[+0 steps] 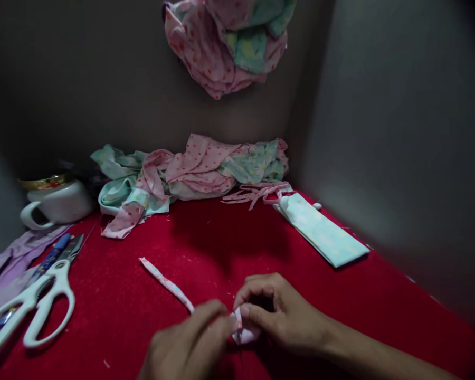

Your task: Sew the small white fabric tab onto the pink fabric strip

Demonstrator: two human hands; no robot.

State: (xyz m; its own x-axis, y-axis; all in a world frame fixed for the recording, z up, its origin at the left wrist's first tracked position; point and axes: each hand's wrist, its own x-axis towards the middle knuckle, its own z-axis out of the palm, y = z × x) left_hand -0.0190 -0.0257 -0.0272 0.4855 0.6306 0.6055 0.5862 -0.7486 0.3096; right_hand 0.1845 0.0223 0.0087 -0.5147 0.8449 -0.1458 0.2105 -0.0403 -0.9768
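Note:
A narrow folded fabric strip (168, 283), pale with pink and green print, lies across the red cloth and runs under the fingers of my left hand (190, 340). That hand is closed in a pinch, slightly blurred, at the left side of a small folded white-and-pink part of the fabric (245, 333). My right hand (283, 314) pinches the same folded part between thumb and fingers from the right. The two hands almost meet there, and the fingertips of the left one are partly hidden.
White-handled scissors (49, 301) and a blue pen (53, 255) lie at left, near purple fabric (13, 264). A white mug (61, 203) stands behind. Crumpled printed cloth (198, 169) lines the back; a cloth bundle (229, 47) hangs above. A folded mint fabric piece (324, 232) lies right.

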